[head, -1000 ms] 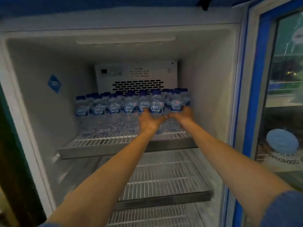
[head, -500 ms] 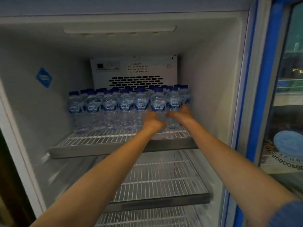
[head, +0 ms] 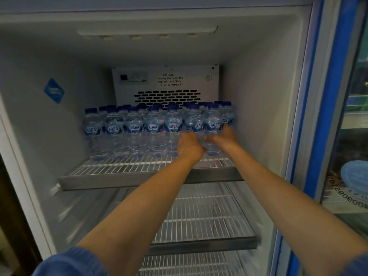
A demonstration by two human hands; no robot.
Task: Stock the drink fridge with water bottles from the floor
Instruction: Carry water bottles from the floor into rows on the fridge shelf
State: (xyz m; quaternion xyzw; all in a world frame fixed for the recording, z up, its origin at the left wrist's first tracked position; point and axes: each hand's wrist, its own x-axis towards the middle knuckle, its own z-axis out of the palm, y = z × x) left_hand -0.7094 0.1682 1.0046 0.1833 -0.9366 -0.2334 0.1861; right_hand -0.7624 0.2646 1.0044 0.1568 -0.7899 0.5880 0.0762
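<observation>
Hands unmoved since prior frame, left hand (head: 190,145) & right hand (head: 226,137) on btls (head: 212,124)

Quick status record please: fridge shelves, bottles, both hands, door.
top shelf: wire rack, front strip bare
water bottles: upright, blue caps, several rows at the back of the top shelf
left hand: on a front-row bottle near the right end
right hand: on the rightmost front bottle
lower shelf: no bottles visible
fridge door: open, at the right
</observation>
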